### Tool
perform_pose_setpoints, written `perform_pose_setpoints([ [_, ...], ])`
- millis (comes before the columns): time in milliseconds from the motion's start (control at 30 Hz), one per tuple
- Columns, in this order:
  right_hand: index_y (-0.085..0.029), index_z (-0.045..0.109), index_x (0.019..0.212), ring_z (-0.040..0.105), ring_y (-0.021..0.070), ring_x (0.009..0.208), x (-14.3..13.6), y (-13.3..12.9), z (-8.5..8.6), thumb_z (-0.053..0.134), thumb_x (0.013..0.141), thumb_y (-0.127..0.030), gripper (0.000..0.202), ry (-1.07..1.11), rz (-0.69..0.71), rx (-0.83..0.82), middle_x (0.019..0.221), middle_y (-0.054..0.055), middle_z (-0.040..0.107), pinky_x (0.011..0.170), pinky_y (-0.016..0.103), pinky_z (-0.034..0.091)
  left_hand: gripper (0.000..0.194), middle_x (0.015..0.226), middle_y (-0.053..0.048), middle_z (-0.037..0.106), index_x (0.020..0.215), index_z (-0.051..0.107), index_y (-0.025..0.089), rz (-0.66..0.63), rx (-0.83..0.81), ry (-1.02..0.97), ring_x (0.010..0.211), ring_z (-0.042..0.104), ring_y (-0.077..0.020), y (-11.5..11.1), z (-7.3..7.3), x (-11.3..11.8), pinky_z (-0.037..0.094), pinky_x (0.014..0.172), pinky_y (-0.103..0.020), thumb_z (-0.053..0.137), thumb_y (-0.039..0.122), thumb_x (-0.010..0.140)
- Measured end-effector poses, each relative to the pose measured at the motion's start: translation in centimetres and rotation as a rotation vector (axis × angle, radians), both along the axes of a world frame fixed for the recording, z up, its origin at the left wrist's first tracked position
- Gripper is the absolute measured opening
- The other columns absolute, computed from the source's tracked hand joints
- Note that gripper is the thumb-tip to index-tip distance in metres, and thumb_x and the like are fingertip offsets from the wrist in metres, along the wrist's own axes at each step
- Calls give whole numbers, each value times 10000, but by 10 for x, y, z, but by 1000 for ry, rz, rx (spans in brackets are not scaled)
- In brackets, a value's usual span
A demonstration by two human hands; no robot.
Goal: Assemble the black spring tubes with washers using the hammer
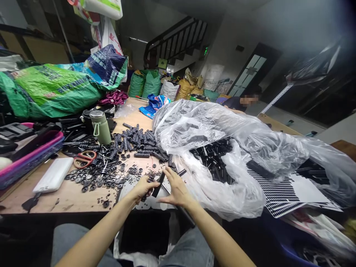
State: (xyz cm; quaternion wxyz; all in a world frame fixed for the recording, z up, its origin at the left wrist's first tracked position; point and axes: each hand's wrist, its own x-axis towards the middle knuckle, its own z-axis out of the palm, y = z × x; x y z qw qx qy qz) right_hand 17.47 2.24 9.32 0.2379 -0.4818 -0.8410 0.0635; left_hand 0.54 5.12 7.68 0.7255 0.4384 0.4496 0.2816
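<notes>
My left hand (142, 190) is closed on a flat black strip (158, 187), thumb pressed along it, with a dark piece also showing under the fingers. My right hand (175, 188) has its fingers stretched out and its thumb apart, close by the strip's upper end. Beneath the right palm passes a black rod (187, 218) with a pale metal section; whether the hand touches it I cannot tell. Ahead of both hands lies a pile of black-and-white patterned rollers (139, 139). Small black discs (94, 180) and tiny loose parts are scattered to the left.
A clear plastic bag (239, 196) holding black parts bulges at the right, beside patterned sheets (280, 189). To the left are scissors (85, 157), a green flask (100, 128), a white box (54, 175) and a pink basket (36, 152). A person (239, 102) sits beyond the bag.
</notes>
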Motion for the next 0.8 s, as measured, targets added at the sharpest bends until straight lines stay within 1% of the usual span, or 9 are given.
perform_pose_setpoints([
  [67, -120, 245, 1295, 305, 303, 1187, -13, -1, -2, 704, 495, -391, 962, 15, -46, -87, 1286, 166, 337, 971, 465, 286, 324, 376, 96, 390, 693, 486, 147, 46, 33, 26, 288, 312, -31, -3, -1, -3, 215, 307, -154, 651, 402, 580],
  [133, -122, 208, 1304, 263, 300, 1210, -21, -2, -7, 713, 474, -347, 997, 70, -71, -149, 1289, 164, 315, 991, 458, 258, 365, 448, 70, 458, 788, 513, 140, 99, 50, -41, 303, 351, -37, -6, -1, -6, 231, 304, -155, 584, 464, 635],
  [200, -122, 123, 1323, 187, 286, 1248, -26, -4, -11, 695, 484, -287, 1028, 150, -61, -208, 1329, 161, 236, 1011, 440, 235, 407, 539, 51, 503, 893, 519, 145, 161, 55, -159, 321, 380, -37, -8, 0, -9, 248, 305, -156, 514, 494, 685],
  [300, -140, 21, 1335, 99, 267, 1276, -32, -10, -11, 663, 501, -216, 1055, 253, 5, -290, 1373, 144, 125, 1028, 422, 212, 459, 506, 72, 456, 1012, 511, 148, 217, 35, -229, 293, 348, -31, -10, 0, -12, 223, 287, -153, 514, 479, 694],
  [367, -159, 27, 1332, 100, 264, 1277, -37, -14, -7, 660, 496, -189, 1049, 305, 57, -322, 1374, 131, 119, 1029, 415, 215, 485, 453, 89, 412, 1056, 510, 149, 243, 10, -196, 270, 311, -31, -12, 0, -13, 193, 274, -153, 527, 466, 688],
  [433, -171, 64, 1323, 124, 259, 1272, -43, -16, -4, 668, 482, -177, 1035, 344, 104, -324, 1362, 121, 147, 1030, 402, 221, 436, 456, 73, 443, 1010, 550, 143, 307, 29, -178, 306, 359, -44, -13, -1, -12, 236, 291, -157, 533, 434, 686],
  [533, -173, 73, 1313, 136, 248, 1270, -50, -18, -3, 678, 474, -165, 1035, 355, 151, -310, 1352, 119, 164, 1042, 388, 202, 311, 497, 34, 508, 849, 599, 120, 405, 63, -193, 417, 476, -82, -16, 0, -10, 357, 374, -177, 541, 368, 672],
  [667, -180, 54, 1311, 146, 240, 1270, -56, -19, -10, 703, 486, -196, 1049, 345, 158, -311, 1346, 123, 178, 1050, 390, 178, 295, 460, 38, 483, 796, 567, 122, 387, -45, -215, 367, 483, -115, -20, 2, -8, 384, 362, -223, 515, 389, 681],
  [800, -184, 109, 1291, 245, 223, 1230, -60, -18, -22, 736, 448, -221, 1051, 394, 90, -306, 1300, 116, 254, 1033, 355, 234, 301, 474, 34, 481, 806, 558, 125, 368, -74, -163, 356, 472, -111, -18, 1, -9, 365, 345, -216, 510, 397, 686],
])
